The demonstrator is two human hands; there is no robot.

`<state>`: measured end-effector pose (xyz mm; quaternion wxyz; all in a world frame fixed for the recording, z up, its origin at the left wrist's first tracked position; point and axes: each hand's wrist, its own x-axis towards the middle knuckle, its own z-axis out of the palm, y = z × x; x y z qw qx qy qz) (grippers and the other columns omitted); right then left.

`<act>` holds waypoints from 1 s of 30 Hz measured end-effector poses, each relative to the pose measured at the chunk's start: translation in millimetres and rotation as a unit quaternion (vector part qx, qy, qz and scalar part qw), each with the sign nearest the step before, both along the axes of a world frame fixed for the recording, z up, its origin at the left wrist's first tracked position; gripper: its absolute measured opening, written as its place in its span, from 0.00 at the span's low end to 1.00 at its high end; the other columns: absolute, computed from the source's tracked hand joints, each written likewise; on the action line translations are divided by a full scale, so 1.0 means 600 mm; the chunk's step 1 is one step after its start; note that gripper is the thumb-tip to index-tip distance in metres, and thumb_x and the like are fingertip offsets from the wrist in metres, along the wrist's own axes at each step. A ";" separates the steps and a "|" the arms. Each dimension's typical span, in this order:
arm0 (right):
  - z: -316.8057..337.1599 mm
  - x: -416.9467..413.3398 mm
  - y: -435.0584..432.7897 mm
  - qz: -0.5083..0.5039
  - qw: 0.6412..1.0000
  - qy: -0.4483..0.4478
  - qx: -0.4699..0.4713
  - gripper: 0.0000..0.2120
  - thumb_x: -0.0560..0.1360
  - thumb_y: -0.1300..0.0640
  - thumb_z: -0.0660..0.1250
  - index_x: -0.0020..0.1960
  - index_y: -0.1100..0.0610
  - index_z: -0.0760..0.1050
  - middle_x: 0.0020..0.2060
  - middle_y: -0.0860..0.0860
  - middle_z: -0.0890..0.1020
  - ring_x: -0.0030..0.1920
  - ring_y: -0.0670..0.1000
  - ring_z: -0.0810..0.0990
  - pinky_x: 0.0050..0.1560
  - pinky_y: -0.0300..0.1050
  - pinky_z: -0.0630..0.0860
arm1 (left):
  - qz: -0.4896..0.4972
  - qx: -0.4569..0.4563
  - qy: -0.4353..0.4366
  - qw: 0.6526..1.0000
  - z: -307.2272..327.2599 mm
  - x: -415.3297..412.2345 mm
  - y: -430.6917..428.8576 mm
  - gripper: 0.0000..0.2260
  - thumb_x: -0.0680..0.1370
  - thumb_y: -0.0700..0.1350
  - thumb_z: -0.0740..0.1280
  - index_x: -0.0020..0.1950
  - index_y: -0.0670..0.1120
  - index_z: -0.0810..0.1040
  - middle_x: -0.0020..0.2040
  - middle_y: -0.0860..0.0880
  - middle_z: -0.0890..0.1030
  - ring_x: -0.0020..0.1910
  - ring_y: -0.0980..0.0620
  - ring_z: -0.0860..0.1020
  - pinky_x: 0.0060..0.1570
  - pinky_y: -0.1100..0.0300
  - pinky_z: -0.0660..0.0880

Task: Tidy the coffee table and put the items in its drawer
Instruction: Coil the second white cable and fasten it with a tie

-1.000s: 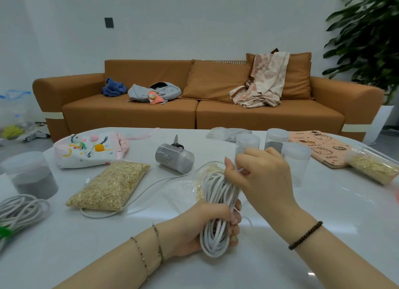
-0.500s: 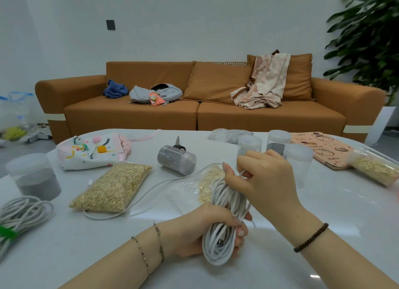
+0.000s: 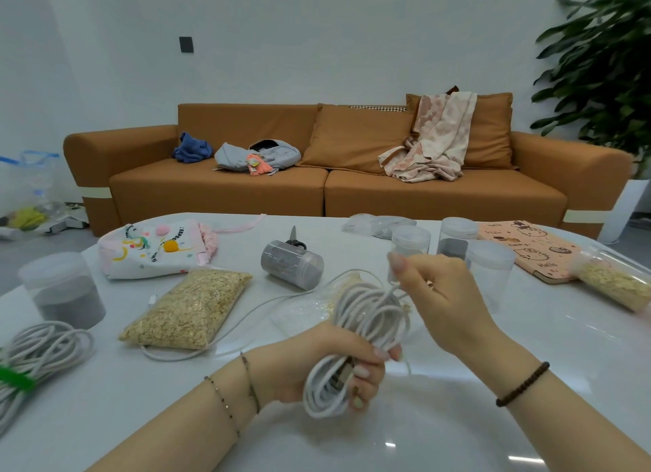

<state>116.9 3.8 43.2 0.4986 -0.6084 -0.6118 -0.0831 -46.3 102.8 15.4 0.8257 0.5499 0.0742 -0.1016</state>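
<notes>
White table (image 3: 458,418), orange sofa (image 3: 218,186) behind; left grip (image 3: 317,362) and right grip (image 3: 444,295) hold coiled cable (image 3: 370,309).

Bright, even light; glare patches on the glossy table (image 3: 458,436), wide-angle bending at edges, slight motion blur.

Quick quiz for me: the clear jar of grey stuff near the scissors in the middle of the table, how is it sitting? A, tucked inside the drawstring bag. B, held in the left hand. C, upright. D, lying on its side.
D: the jar lies on its side on the table just in front of the scissors, while the left hand and right hand both hold the white cable.
</notes>
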 end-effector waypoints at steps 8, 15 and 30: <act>-0.003 0.009 0.001 -0.028 0.998 0.007 -0.061 0.40 0.76 0.25 0.47 0.29 0.60 0.68 0.25 0.56 0.71 0.28 0.54 0.70 0.32 0.52 0.66 | 0.124 -0.215 -0.210 0.946 0.033 -0.011 0.059 0.04 0.76 0.33 0.66 0.47 0.41 0.76 0.32 0.48 0.76 0.32 0.53 0.77 0.39 0.61 0.78; -0.004 0.008 -0.001 -0.097 0.983 -0.123 -0.097 0.26 0.76 0.32 0.55 0.31 0.50 0.70 0.24 0.47 0.73 0.28 0.48 0.73 0.30 0.37 0.61 | 0.260 -0.261 -0.285 0.885 0.030 -0.013 0.078 0.12 0.67 0.32 0.75 0.44 0.42 0.75 0.31 0.49 0.72 0.29 0.55 0.73 0.36 0.65 0.76; 0.004 0.042 0.000 -0.198 0.958 -0.182 -0.102 0.11 0.72 0.48 0.77 0.41 0.47 0.75 0.24 0.41 0.72 0.25 0.45 0.69 0.27 0.40 0.60 | 0.480 -0.241 -0.318 0.781 0.040 -0.026 0.091 0.08 0.79 0.36 0.59 0.41 0.45 0.69 0.31 0.51 0.69 0.29 0.57 0.70 0.33 0.66 0.74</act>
